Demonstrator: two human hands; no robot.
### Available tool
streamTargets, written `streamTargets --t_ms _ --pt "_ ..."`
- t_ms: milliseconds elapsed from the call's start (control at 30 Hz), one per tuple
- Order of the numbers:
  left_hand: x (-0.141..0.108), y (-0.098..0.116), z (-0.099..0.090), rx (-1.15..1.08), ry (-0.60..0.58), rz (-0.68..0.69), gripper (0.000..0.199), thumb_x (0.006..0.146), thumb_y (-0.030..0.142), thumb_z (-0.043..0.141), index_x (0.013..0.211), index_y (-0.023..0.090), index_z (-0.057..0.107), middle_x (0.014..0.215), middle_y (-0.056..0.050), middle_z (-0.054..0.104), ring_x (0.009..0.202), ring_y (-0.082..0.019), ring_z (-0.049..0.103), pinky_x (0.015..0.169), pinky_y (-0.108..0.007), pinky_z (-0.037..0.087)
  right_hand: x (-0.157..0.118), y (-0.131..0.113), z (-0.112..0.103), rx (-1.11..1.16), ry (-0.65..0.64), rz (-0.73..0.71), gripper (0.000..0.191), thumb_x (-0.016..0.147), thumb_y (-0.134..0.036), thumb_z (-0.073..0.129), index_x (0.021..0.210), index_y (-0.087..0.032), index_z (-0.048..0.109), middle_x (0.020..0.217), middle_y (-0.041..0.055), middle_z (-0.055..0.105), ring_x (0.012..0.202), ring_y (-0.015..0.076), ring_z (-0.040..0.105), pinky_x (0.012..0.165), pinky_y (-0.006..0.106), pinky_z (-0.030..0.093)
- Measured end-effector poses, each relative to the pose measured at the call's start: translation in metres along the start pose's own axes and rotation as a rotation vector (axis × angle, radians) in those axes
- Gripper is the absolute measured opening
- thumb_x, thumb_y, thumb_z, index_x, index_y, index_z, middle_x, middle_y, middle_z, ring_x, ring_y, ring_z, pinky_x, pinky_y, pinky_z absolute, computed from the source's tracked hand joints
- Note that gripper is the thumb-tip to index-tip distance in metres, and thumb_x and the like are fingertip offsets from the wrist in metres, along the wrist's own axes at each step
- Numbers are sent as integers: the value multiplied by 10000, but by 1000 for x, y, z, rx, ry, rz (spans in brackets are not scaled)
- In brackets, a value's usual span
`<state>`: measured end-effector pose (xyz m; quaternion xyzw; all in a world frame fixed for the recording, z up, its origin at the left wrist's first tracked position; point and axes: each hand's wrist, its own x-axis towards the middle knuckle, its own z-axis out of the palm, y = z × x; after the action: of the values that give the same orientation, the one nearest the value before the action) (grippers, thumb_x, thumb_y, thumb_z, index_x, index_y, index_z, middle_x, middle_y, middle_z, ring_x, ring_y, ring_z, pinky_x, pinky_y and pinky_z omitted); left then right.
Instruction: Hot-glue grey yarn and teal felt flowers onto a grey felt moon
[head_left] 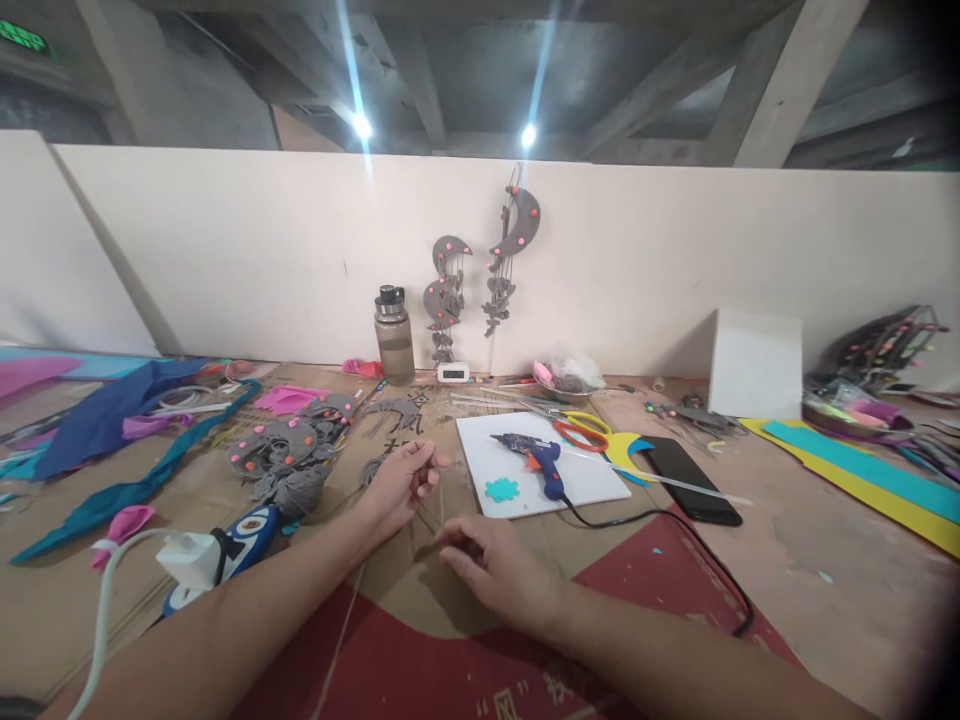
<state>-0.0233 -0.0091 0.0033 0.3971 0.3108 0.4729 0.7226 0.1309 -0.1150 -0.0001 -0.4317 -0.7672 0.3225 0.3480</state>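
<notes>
My left hand (401, 488) is raised over the cardboard, its thumb and fingertips pinched together. A faint thin line, possibly a thread, shows between the hands, but what the fingers hold is too small to make out. Lower and to the right, my right hand (499, 572) has its fingers curled in towards the thumb; their tips are partly hidden. Beside it lies a white board (600, 488) with a blue glue gun (551, 470) and a turquoise scalloped felt piece (502, 490). Behind my left hand are a grey crescent felt piece (399, 410) and some grey yarn (370, 470).
Scissors (581, 435), a black phone (694, 480) and the glue gun's cord (675, 515) lie to the right. Left are grey pompom crescents (281, 450), a power strip (251, 535) and felt strips (135, 480). A bottle (394, 340) and small clock (453, 373) stand behind.
</notes>
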Motion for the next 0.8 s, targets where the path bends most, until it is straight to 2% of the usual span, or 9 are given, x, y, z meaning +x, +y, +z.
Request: streamTargets --t_ms 67,167,300,433,567,633,700,800 --pt "2 4 -2 -36 22 32 198 777 231 665 799 157 482 669 9 625 457 -37 508 372 -108 357 -3 -5 -2 -119 -41 -127 175 836 -230 531 982 -183 615 888 46 639 790 141 541 709 256 421" --pt "2 17 -3 -80 47 89 152 800 207 639 785 146 500 674 6 615 497 -48 543 431 -131 438 -8 -11 -4 -171 -149 -268 295 837 -207 526 1127 -170 567 949 62 639 863 155 532 769 268 427" --pt "6 40 -9 -202 79 207 90 813 165 612 775 132 537 669 6 593 520 -43 547 443 -119 442 -11 -17 -3 -209 -275 -410 429 869 -209 476 1297 -183 451 947 60 652 859 158 538 784 275 428" --pt "11 59 -18 -325 166 333 80 827 139 584 761 135 538 670 12 589 534 -38 549 475 -118 454 -16 -25 2 -273 -350 -605 425 892 -250 442 1312 -187 431 1024 93 651 897 172 551 806 291 435" --pt "12 65 -22 -359 197 418 85 804 159 618 775 143 540 681 20 597 563 -38 560 523 -127 466 -22 -36 8 -267 -377 -801 401 907 -310 429 1273 -150 459 926 91 672 840 169 577 790 273 452" --pt "12 62 -21 -300 167 445 142 766 194 667 769 151 532 683 28 601 548 -34 545 502 -128 442 -25 -40 9 -262 -397 -881 373 915 -293 425 1256 -154 480 917 71 677 818 152 585 787 247 451" --pt "10 54 -18 -129 120 433 203 729 253 706 760 156 531 680 29 606 509 -34 517 456 -134 395 -26 -42 9 -305 -393 -914 310 914 -295 439 1186 -188 544 934 51 675 789 140 583 752 240 453" --pt "4 39 -9 302 49 294 250 707 345 710 754 155 554 645 15 614 438 -47 473 393 -159 307 -25 -40 9 -365 -275 -844 246 897 -392 468 873 -209 630 951 50 670 736 142 568 662 267 450"
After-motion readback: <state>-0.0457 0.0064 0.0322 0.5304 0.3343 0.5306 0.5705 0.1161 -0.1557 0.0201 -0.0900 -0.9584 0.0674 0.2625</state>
